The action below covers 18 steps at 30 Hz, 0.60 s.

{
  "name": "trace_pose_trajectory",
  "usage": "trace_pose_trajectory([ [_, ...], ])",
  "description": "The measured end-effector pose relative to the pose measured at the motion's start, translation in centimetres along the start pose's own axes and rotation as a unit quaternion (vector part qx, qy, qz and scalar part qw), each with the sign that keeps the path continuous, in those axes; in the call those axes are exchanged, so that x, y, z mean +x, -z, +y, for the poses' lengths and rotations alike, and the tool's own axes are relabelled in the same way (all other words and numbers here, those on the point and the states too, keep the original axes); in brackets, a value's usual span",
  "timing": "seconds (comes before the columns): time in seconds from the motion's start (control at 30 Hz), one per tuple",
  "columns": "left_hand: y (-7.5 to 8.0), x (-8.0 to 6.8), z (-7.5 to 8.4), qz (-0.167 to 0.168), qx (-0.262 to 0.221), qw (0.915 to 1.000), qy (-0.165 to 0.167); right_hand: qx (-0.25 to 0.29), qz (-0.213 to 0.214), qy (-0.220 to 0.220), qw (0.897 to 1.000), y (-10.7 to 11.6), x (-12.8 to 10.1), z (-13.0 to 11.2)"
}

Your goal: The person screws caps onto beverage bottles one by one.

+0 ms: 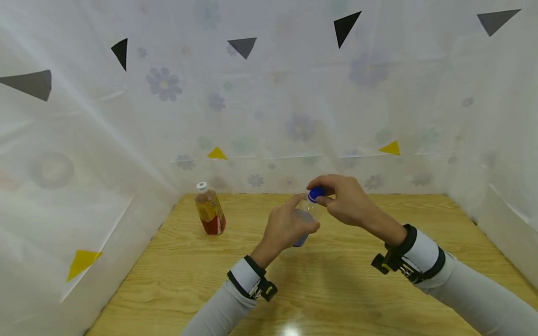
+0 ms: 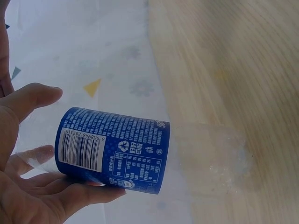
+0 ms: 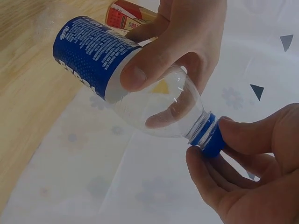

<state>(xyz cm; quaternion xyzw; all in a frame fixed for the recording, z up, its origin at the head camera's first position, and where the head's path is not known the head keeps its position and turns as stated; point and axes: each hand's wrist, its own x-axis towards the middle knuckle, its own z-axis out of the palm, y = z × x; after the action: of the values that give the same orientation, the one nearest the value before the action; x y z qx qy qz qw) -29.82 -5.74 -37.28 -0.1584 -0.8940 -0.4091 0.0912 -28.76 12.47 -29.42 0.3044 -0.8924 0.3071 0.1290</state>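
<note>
A pale wooden table (image 1: 378,298) fills the floor of a booth hung with white flowered sheeting, dotted with black and yellow triangles. Nearest the camera, two grey-sleeved forearms with wrist straps reach in from about 6 o'clock.

Above the middle of the table the left hand (image 1: 287,228) wraps thumb and fingers around the body of a clear plastic bottle (image 3: 140,88), holding it off the wood and tilted, neck toward 1 o'clock. The right hand (image 1: 346,200) pinches the blue cap (image 3: 209,137) between thumb and fingertips.

The step in hand looks like turning the cap, though the pictures do not tell whether it goes on or off. The next move probably calls for a firm left-hand hold while the right hand twists.

The bottle looks empty, or nearly so. It has a see-through shoulder and base, and a blue label with white print and a barcode.

Farther back, at about 10 o'clock, stands an amber drink bottle (image 1: 209,209) with a white cap, well apart from the hands.
</note>
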Motion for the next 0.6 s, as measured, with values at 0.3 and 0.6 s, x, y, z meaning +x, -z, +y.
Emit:
trace_pose_trajectory([
  [0.3,-0.1,-0.03,-0.05,-0.003,0.011,0.9999,0.004,-0.042,0.027,-0.002,0.999,-0.42,0.26,0.24],
  [0.6,-0.04,-0.07,-0.01,-0.001,0.008,1.0,0.004,-0.063,0.045,0.012,0.997,-0.63,0.38,0.29],
])
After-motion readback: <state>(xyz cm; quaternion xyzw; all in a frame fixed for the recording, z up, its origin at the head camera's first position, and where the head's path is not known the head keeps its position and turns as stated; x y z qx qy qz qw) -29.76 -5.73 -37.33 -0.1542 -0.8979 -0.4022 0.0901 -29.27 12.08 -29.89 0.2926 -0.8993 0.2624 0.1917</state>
